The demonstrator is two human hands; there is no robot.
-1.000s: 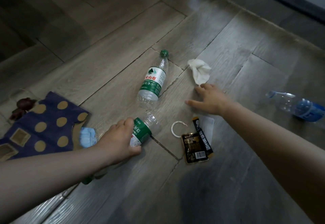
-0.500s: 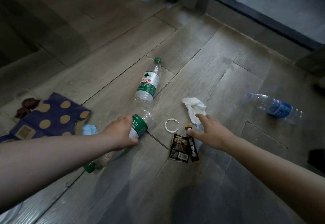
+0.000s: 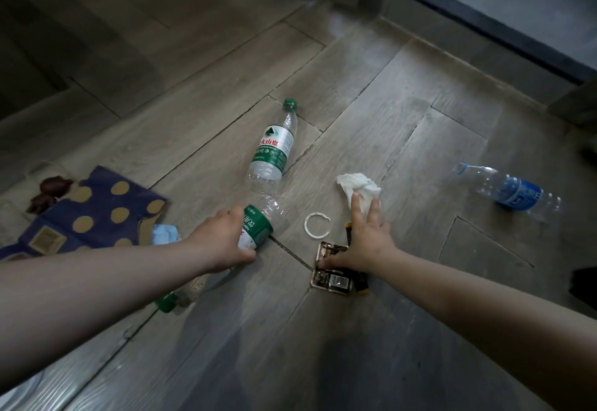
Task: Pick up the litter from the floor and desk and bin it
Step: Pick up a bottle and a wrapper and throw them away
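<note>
Litter is being gathered off the floor, the early pick-up step by my reading, with no bin in view. The green-labelled bottle lies on its side at centre; the left hand is wrapped round its middle, fingers curled over the label, cap pointing to 7 o'clock. At its 3 o'clock the right hand is spread wide and flat: 2 fingertips touch the crumpled tissue, the thumb rests on a brown wrapper, though whether it pinches anything is hard to tell in the dim light. A white ring sits between the hands. A 2nd green bottle lies at 12 o'clock, a blue-labelled bottle well off at 3, a dotted bag at 9. Next, I judge, the right fingers must close to bunch tissue and wrapper together before both hands lift.
</note>
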